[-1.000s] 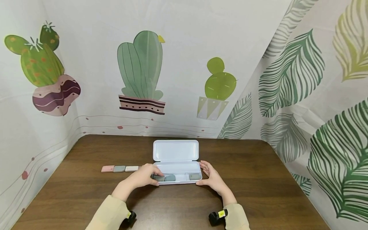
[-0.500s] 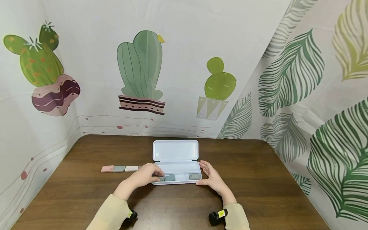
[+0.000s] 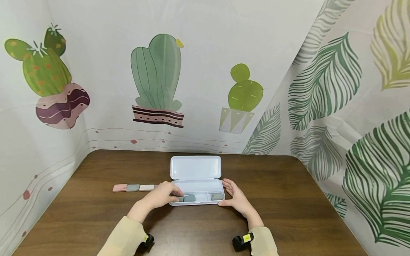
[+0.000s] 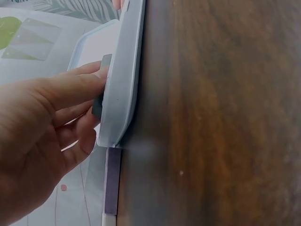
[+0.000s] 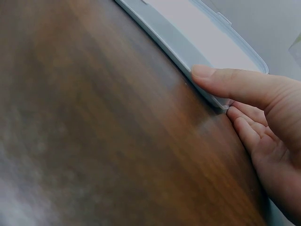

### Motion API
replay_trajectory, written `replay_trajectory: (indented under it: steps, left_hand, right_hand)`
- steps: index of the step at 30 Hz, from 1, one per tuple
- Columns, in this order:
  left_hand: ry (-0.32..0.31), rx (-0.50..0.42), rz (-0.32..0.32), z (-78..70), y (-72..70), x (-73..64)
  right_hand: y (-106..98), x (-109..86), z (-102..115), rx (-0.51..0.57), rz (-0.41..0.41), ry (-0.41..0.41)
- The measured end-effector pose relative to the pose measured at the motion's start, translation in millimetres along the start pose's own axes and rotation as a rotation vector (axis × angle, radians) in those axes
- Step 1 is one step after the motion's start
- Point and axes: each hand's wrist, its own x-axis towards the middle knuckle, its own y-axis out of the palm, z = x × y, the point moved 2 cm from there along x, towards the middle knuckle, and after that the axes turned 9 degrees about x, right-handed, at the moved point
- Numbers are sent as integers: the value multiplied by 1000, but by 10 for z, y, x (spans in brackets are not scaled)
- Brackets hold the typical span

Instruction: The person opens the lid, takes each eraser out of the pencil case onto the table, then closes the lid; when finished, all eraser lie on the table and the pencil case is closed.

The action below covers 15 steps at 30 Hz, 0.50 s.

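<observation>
A white pencil case (image 3: pixel 198 186) lies with its lid raised. Over its left end, my left hand (image 3: pixel 163 195) pinches a small flat grey-green block (image 4: pixel 97 106) between thumb and fingers, just inside the front wall. A second grey-green block (image 3: pixel 189 198) lies beside it in the front compartment. Another greyish block (image 3: pixel 217 196) sits in the small compartment at the right end. My right hand (image 3: pixel 236 197) holds the case's right end, the thumb (image 5: pixel 235 84) over the front rim and the other fingers along the end wall.
Left of the case, a pink block (image 3: pixel 120 187), a grey-green one (image 3: pixel 132 187), a white one (image 3: pixel 146 187) and a purple one (image 4: pixel 113 181) lie in a row. The lid (image 3: pixel 196 167) leans back behind the case. A printed cloth (image 3: pixel 205 71) hangs behind the table (image 3: pixel 198 234).
My left thumb has moved slightly right, from the front wall of the case onto the grey-green block, and the hand now covers more of it. The right hand has stayed still.
</observation>
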Motion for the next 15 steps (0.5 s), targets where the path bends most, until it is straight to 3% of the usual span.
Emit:
replay_trajectory:
  steps: [8,15]
  left_hand:
    - [6,-23,-39,25,5,-1]
    - [23,-77,-138,90,-58,-28]
  right_hand:
    - [1,-1,-4,0,-3,1]
    - [5,3,-8,7,-13,8]
